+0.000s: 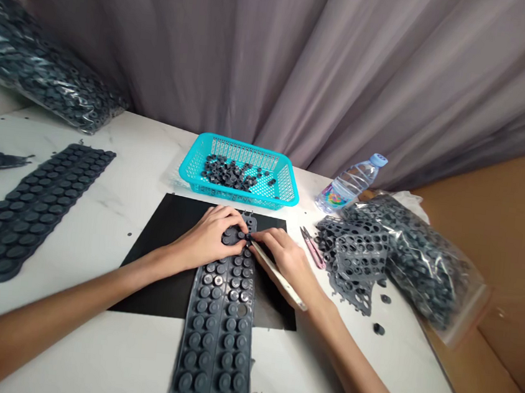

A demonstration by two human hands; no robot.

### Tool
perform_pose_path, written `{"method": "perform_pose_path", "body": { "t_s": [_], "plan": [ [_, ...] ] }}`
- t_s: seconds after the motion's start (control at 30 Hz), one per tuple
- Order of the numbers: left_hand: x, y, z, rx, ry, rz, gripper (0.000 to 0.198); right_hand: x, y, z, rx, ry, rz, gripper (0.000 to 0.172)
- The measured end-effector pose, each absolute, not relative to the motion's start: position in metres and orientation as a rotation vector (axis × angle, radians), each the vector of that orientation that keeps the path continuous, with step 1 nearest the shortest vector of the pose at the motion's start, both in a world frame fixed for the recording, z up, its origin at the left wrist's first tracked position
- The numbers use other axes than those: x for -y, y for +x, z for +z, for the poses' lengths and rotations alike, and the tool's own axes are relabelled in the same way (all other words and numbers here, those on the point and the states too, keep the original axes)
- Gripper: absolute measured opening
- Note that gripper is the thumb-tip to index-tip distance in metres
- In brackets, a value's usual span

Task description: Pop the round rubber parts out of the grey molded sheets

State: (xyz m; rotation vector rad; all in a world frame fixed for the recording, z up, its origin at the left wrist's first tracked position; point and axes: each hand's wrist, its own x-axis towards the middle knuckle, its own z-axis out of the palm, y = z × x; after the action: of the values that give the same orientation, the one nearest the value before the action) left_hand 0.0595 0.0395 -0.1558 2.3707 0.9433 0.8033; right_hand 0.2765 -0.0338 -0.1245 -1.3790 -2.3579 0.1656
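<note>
**Inspector A:** Largest items first.

**Inspector B:** A white, marble-look table [123,357] carries a matte black mat [163,286]. One grey rubber strip [216,348] lies across the mat. Its long axis runs straight away from the person, and its near end passes out of the bottom of the picture. It is soft, moulded stock with rows of round raised studs, and a few sockets look empty.

**Inspector A:** The hands?

**Inspector B:** Both meet at the strip's far end. The left hand [209,238] comes in from the left with its fingers bent down onto the last rows. I cannot tell whether they pinch a stud or only press. The right hand [286,261] is closed round a slim pale tool [277,276]. The tip of the tool sits at a stud just beside the left fingertips, and its shaft trails back toward the wrist.

**Inspector A:** What lies around them?

**Inspector B:** A teal perforated basket [190,173] stands just beyond the strip's end, in line with its axis, and holds loose studs [230,173]. To the right lies a limp pile of holed webbing [354,256]. Small pink snips [312,247] lie between that pile and the right hand.
</note>
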Motion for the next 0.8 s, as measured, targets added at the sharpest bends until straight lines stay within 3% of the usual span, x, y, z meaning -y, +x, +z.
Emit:
{"method": "perform_pose_path", "body": {
  "t_s": [0.23,0.53,0.8],
  "plan": [
    [-0.041,0.060,-0.158,-0.943,2.374,0.814,0.017,0.031,0.274,-0.136,2.565,-1.328,-0.288,0.024],
    [-0.040,0.061,-0.158,-0.960,2.386,0.795,0.018,0.032,0.261,-0.132,2.593,-1.403,-0.432,0.027],
    [-0.038,0.058,-0.155,-0.940,2.366,0.738,0.018,0.024,0.332,-0.126,1.913,-1.887,-0.562,0.032]
  ]
}}
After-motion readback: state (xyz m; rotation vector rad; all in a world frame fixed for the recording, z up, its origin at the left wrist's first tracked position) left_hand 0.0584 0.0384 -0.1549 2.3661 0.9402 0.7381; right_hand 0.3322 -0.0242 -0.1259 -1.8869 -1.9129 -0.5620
